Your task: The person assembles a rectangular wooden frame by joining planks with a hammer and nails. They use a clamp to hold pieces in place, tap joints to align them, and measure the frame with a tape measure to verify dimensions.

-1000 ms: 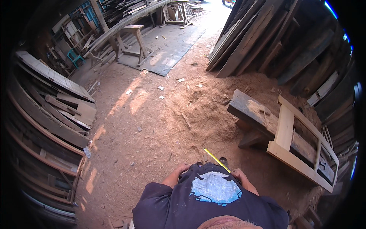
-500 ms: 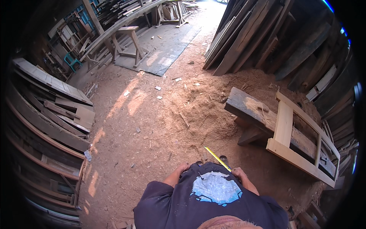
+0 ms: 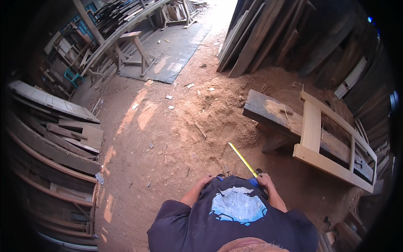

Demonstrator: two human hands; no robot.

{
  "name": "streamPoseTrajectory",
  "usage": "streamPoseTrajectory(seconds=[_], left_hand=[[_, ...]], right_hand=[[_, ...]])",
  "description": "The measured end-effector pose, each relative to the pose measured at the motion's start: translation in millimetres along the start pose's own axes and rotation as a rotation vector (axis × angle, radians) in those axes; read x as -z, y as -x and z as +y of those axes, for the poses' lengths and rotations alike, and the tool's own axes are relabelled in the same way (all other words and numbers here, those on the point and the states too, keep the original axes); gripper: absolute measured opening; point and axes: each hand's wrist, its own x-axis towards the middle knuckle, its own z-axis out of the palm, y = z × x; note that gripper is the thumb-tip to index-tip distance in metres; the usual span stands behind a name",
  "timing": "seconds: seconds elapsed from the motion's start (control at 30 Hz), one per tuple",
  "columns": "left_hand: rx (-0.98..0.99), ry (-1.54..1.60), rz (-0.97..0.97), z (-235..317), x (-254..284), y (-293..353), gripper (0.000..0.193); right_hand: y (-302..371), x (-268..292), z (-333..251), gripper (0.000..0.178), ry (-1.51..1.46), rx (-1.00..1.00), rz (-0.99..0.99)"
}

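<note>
My right hand [image 3: 264, 180] is closed at my right hip. Out of it runs the yellow blade of a tape measure [image 3: 242, 158], slanting forward and to the left over the sawdust; its case is hidden in or behind the hand. At my left hip is my left hand [image 3: 204, 180], close against the dark shirt, with its fingers mostly hidden. To the right of the tape, a pale wooden frame [image 3: 312, 127] rests across a thick dark beam [image 3: 268, 112] strewn with sawdust.
Sawdust heaps [image 3: 214, 113] and wood scraps cover the floor. Dark planks [image 3: 252, 38] lean at the back right. Stacked frames and boards [image 3: 54, 155] line the left. Farther off stand a wooden trestle [image 3: 136, 50] over a grey mat [image 3: 176, 54] and a green plastic chair [image 3: 73, 76].
The tape's free end has swung forward and more blade shows. My right hand has risen slightly away from the shirt, and my left hand has moved a little forward. The whole view has shifted slightly.
</note>
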Motion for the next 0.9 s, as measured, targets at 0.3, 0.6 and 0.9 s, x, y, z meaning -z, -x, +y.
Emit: streamPoseTrajectory(seconds=[0.3, 0.6, 0.9], left_hand=[[-0.196, 0.327, -0.391, 220, -78, 26, 0.045], [-0.325, 0.223, -0.442, 310, -199, -6, 0.022], [-0.51, 0.094, -0.384, 455, -317, -64, 0.028]], right_hand=[[-3, 29, -36, 0.044, -0.39, 0.385, 0.109], [53, 91, 55, 0.05, -0.659, 0.302, 0.189], [157, 161, 245, 0.046, -0.706, 0.046, 0.364]])
